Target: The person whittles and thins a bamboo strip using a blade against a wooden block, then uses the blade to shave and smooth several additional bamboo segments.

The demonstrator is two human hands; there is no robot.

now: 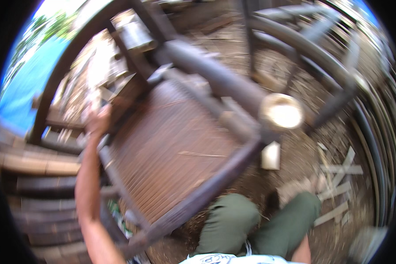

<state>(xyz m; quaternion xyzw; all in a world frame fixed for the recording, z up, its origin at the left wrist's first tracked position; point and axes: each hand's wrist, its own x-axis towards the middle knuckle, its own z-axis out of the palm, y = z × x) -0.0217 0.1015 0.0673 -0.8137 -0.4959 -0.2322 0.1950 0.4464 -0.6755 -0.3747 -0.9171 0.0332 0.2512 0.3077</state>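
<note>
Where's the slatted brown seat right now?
In the head view, the slatted brown seat lies just left of centre, up and left of the green-clad knees, with the left hand near its left edge and a thick dark pole along its upper-right side.

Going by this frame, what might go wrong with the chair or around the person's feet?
1. The left hand is at the side of the slatted chair, and the right is out of view; if only one hand steadies it, the chair might swing or tip.
2. Pale strips litter the ground beside the green-trousered legs and could slip underfoot.
3. A thin sliver lies on the seat and might prick a hand.
</note>
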